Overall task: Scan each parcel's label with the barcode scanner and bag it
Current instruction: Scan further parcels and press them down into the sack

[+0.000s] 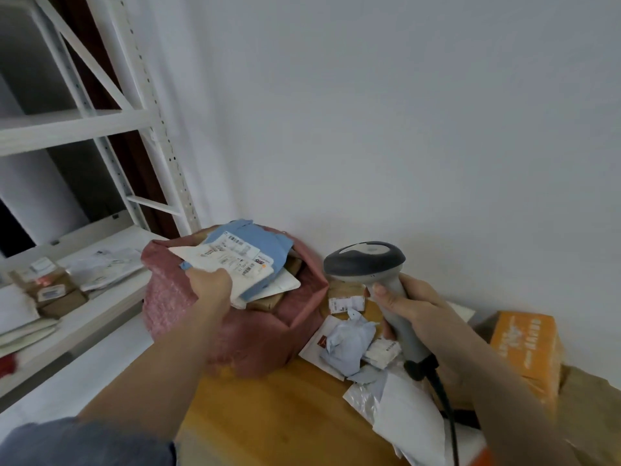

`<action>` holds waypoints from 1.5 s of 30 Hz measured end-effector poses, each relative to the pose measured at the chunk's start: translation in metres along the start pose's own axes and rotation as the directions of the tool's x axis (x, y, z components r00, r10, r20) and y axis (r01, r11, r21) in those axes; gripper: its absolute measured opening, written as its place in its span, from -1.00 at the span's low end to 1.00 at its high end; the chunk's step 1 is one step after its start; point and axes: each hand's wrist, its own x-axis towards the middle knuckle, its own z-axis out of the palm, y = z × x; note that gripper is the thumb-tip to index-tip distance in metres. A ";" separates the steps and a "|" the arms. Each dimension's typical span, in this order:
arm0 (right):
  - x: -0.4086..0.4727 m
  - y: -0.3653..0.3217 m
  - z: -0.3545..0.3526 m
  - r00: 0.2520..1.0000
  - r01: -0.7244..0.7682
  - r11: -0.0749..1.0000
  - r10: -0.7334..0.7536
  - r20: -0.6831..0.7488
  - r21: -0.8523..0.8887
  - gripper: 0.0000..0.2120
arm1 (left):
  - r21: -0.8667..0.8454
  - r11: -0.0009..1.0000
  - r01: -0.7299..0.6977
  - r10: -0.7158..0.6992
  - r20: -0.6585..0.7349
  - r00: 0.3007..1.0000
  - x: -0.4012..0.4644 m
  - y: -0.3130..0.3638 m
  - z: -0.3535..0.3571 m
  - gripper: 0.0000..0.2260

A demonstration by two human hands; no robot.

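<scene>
The left hand (210,280) pinches a white labelled parcel (232,265) at its near edge, holding it over the open mouth of the pink bag (174,297), which already holds blue and brown parcels (packed nearly to the rim). The bag stands at the left edge of the wooden surface (268,415). To the right, the right hand (416,317) grips the grey barcode scanner (364,260) by its handle, above loose parcels (349,344).
</scene>
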 end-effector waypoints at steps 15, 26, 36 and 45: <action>0.119 0.034 0.070 0.941 -0.196 0.968 0.231 -0.246 0.156 -0.81 | 0.643 0.628 -0.439 0.254 0.363 0.896 0.092 -0.022 0.048 -0.48; 0.129 0.107 0.045 0.797 -0.410 0.889 0.458 -0.395 0.204 -0.87 | 0.180 0.520 -0.835 0.511 0.718 0.473 -0.004 -0.034 0.126 -0.69; 0.111 0.256 0.008 0.833 -0.549 0.652 0.377 -0.405 -0.522 -0.53 | -0.083 0.526 -0.846 0.309 0.946 0.099 -0.064 -0.091 0.166 -0.82; 0.097 0.326 0.001 0.845 -0.526 0.536 0.415 -0.336 -0.660 -0.47 | -0.006 0.498 -0.867 0.207 0.972 0.112 -0.077 -0.101 0.185 -0.87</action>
